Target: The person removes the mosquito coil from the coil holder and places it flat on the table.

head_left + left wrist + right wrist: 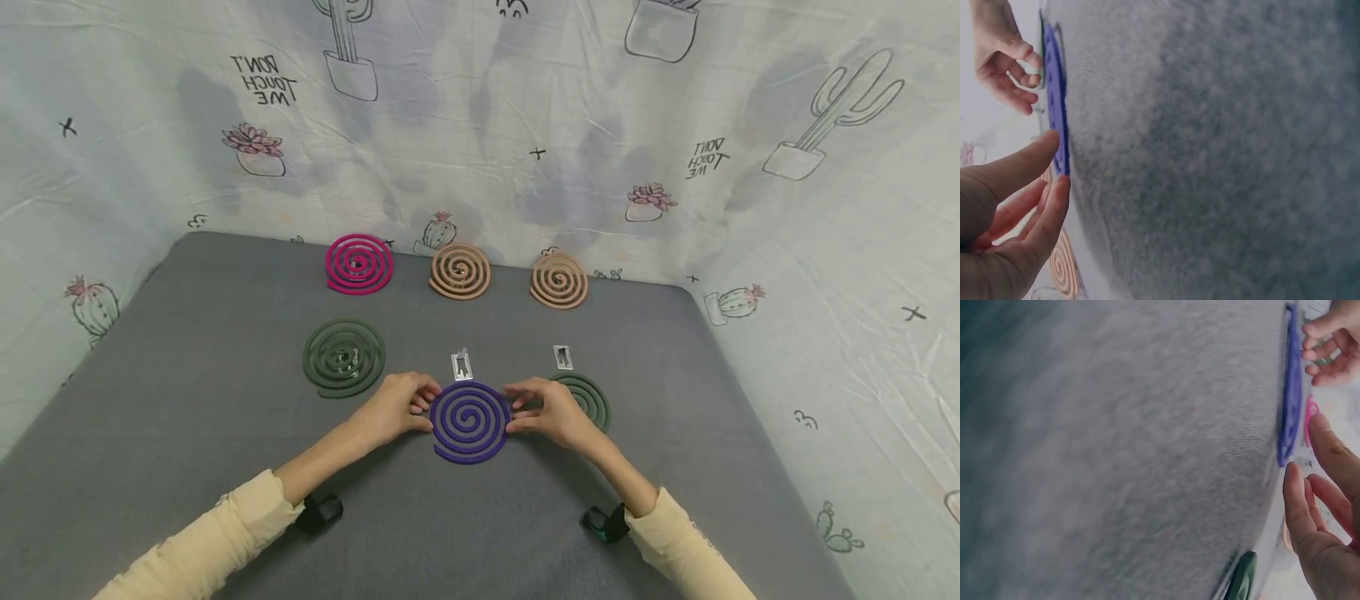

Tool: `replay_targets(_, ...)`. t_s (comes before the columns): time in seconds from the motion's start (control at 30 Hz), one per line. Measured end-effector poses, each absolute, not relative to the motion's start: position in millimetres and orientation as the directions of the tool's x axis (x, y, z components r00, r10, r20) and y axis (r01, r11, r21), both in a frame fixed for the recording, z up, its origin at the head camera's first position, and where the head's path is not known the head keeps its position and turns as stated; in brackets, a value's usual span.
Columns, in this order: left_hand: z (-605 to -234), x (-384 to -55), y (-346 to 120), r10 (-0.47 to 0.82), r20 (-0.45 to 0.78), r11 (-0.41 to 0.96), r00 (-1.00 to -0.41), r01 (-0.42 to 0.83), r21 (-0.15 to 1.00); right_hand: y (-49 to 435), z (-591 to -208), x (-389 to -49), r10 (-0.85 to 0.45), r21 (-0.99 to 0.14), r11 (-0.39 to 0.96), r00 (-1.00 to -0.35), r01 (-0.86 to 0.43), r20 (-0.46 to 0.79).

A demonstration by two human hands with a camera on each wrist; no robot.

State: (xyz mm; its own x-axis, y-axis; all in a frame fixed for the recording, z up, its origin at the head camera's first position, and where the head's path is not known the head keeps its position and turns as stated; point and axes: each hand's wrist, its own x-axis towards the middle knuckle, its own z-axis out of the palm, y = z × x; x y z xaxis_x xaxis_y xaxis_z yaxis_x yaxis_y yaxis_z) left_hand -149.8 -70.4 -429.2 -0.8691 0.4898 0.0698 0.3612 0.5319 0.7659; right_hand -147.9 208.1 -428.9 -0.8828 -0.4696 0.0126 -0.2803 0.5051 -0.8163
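Note:
A purple spiral mosquito coil (468,417) lies flat on the grey cloth between the two hands. The left hand (397,408) reaches its left rim with thumb and fingertips spread, touching the edge in the left wrist view. At the opposite rim is the right hand (555,412), thumb and fingers loosely apart; a slight gap to the coil (1291,394) shows in the right wrist view. Partly hidden behind the right hand lies a dark green coil (606,400). Just beyond the purple coil sits a small silver metal stand (454,367).
Another metal stand (557,358) lies to the right. A second green coil (344,358) is at the left. Along the back are a pink coil (359,264) and two tan coils (460,271). Printed white cloth (480,108) encloses the table.

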Motion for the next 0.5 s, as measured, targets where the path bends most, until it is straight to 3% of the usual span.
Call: replay_targets(0.5, -415, -144, -114, 0.386, 0.152, 0.316, -0.91, 0.285, 0.905, 168, -415, -152, -0.468, -0.936, 0.247, -0.877, -0.25, 0.111)
